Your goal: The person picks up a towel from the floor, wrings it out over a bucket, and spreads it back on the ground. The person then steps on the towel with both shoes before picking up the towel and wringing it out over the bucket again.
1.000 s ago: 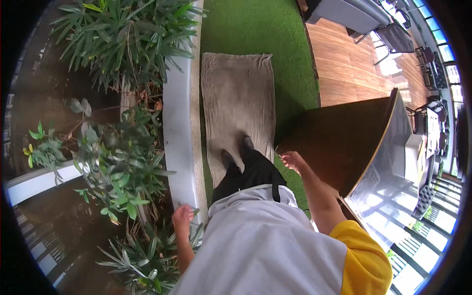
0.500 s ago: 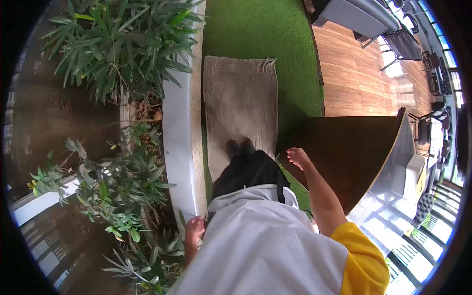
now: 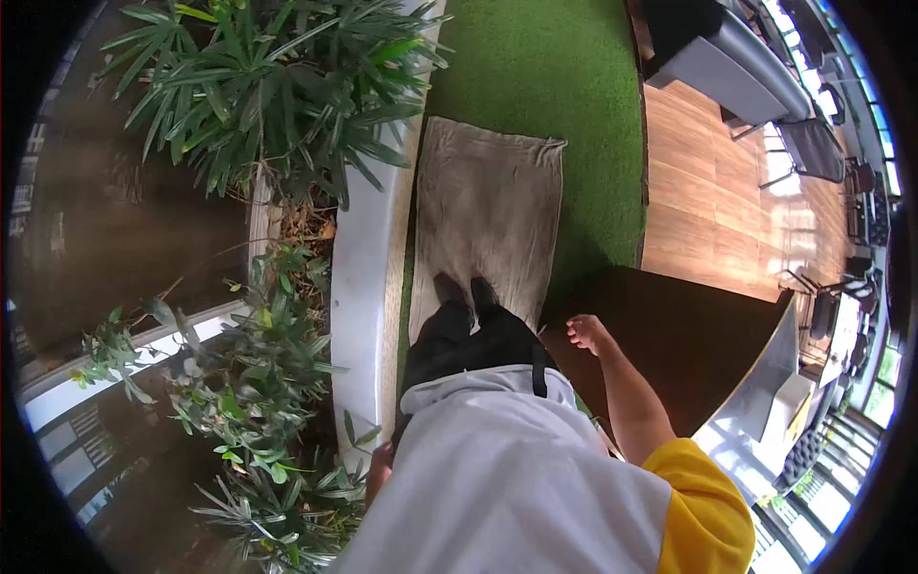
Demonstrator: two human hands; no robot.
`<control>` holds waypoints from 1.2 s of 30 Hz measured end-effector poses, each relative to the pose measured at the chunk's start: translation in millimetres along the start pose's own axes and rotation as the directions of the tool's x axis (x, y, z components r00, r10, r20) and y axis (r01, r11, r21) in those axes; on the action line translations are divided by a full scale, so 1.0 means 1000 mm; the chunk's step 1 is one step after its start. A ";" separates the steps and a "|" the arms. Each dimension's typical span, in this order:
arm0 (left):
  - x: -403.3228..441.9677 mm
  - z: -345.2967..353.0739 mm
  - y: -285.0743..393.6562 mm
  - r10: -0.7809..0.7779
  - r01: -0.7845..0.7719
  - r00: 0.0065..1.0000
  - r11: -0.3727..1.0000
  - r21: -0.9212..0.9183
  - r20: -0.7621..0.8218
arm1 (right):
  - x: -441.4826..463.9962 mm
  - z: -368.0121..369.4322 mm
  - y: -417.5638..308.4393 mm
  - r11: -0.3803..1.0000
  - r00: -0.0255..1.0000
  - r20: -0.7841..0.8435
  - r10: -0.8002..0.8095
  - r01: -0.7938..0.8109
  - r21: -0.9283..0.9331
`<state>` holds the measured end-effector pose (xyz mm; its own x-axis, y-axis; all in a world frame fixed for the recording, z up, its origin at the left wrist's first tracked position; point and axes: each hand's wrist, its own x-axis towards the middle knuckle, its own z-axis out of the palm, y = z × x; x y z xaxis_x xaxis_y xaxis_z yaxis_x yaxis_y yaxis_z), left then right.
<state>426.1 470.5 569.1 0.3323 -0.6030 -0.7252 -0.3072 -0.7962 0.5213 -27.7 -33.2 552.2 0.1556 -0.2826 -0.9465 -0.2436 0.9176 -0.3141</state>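
Observation:
My right hand [image 3: 588,335] hangs out beside my body, its fingers loosely bent and apart, with nothing visible in it. It is nearest to the dark brown counter side [image 3: 684,335]; I cannot tell of any touch. My left hand [image 3: 381,461] is low at my left side, close to the white planter ledge [image 3: 361,306]. My shirt hides most of that hand, and its fingers do not show. Under my dark shoes [image 3: 467,290] lies a brown cloth mat [image 3: 491,206], wrinkled along its far edge.
Green artificial turf [image 3: 531,67] surrounds the mat. Leafy plants [image 3: 277,86] overhang the ledge on the left. To the right are a wooden floor [image 3: 703,201], a grey sofa [image 3: 736,72], a dark chair [image 3: 811,148] and the counter's shiny top [image 3: 755,383].
My feet have moved apart on the mat. My left hand has drawn further behind my shirt. My right hand has shifted slightly down in view, and the surroundings have shifted right and down.

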 end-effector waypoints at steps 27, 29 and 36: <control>0.022 -0.061 0.120 -0.422 0.381 0.903 0.693 -0.612 0.084 | 0.060 0.097 -0.125 0.865 0.997 0.004 0.075 -0.063 -0.498; 0.023 -0.059 0.123 -0.420 0.373 0.905 0.697 -0.613 0.072 | 0.080 0.093 -0.125 0.902 0.981 0.104 0.166 -0.109 -0.417; 0.028 -0.039 0.130 -0.419 0.368 0.906 0.706 -0.605 0.063 | 0.135 0.060 -0.141 0.736 0.976 0.163 -0.145 0.217 -0.641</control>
<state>430.0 347.8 634.2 0.3737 -0.2095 -0.9036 0.4455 -0.8139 0.3729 85.4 -183.8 473.2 0.3434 -0.3633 -0.8661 -0.7593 0.4353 -0.4836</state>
